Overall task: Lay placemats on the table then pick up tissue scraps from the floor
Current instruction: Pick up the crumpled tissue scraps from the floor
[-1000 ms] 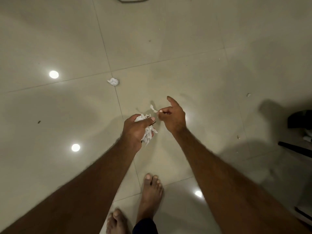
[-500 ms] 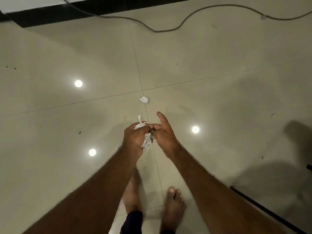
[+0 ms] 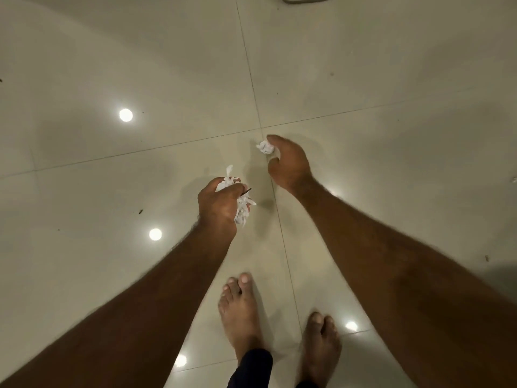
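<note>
L hand [image 3: 218,208] clenches tissue scraps [image 3: 242,210], bunch lengthwise fwd; R hand [image 3: 289,165], fingers [image 3: 279,141] apart, beside tissue wad [image 3: 265,147].

A: What's worn?
B: Dark navy trouser leg [image 3: 253,365] ending just above the left foot [image 3: 239,315]; another dark hem [image 3: 304,385] right of that foot, at the frame edge.
A: Rest?
B: Left forearm [image 3: 156,303], right forearm [image 3: 391,261] bare, hairy. Left hand [image 3: 219,210], right hand [image 3: 289,163], right foot [image 3: 321,348] bare too.

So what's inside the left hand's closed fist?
A wad of white tissue scraps, poking out above and below the left hand. Its curled fingers cover the wad's middle.
</note>
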Available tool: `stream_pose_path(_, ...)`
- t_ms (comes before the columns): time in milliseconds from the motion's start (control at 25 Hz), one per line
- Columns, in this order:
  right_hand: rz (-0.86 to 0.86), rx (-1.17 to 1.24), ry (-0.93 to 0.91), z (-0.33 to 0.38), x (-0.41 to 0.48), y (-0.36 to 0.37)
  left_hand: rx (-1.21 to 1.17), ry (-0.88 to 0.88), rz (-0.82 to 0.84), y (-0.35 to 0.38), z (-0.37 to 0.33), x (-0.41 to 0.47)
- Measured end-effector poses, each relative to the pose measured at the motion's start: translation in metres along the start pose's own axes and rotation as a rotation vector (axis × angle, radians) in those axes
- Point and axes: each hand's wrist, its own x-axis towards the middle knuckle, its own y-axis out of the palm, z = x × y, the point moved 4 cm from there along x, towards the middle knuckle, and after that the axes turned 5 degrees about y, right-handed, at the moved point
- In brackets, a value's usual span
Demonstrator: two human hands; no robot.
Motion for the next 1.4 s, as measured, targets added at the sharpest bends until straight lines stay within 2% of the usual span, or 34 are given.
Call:
stream_pose_path(40,0.026,-0.214,-0.107,-0.001,0.012,0.009,0.027,0.009,0.010,-0.003,0.003,0.005)
stream_pose_path(120,0.134,-0.453,-0.191,-0.004,0.029,0.033,0.076,0.024,0.028,-0.006,0.009,0.015)
stream_pose_path(200,0.153,-0.634,-0.256,-0.005,0.036,0.053,0.099,0.021,0.034,-0.008,0.014,0.022)
stream_pose_path(280,0.110,-0.693,-0.296,-0.009,0.034,0.060,0.115,0.000,0.064,-0.004,0.015,0.025)
stream_pose_path(320,0.110,-0.661,-0.291,-0.012,0.030,0.061,0.130,-0.008,0.087,-0.001,0.014,0.024)
stream_pose_path(400,0.092,-0.428,-0.189,-0.017,0.016,0.057,0.138,-0.020,0.128,0.007,0.009,0.019)
stream_pose_path(520,0.021,0.180,0.099,-0.029,-0.020,0.040,0.098,-0.059,0.171,0.023,0.003,0.005)
stream_pose_path(640,0.063,0.664,0.350,-0.049,-0.065,0.014,0.038,-0.175,0.285,0.044,-0.003,-0.022)
stream_pose_path(720,0.109,0.905,0.439,-0.054,-0.094,-0.015,0.089,-0.235,0.365,0.062,-0.009,-0.045)
stream_pose_path(840,0.090,0.964,0.459,-0.059,-0.135,-0.064,0.277,-0.269,0.465,0.094,-0.012,-0.082)
stream_pose_path(1000,-0.007,0.820,0.412,-0.077,-0.176,-0.128,0.508,-0.315,0.556,0.143,-0.002,-0.129)
stream_pose_path(1160,-0.084,0.856,0.460,-0.114,-0.189,-0.170,0.569,-0.263,0.637,0.188,0.027,-0.152)
stream_pose_path(1400,-0.128,1.064,0.539,-0.174,-0.180,-0.187,0.653,-0.140,0.631,0.226,0.075,-0.159)
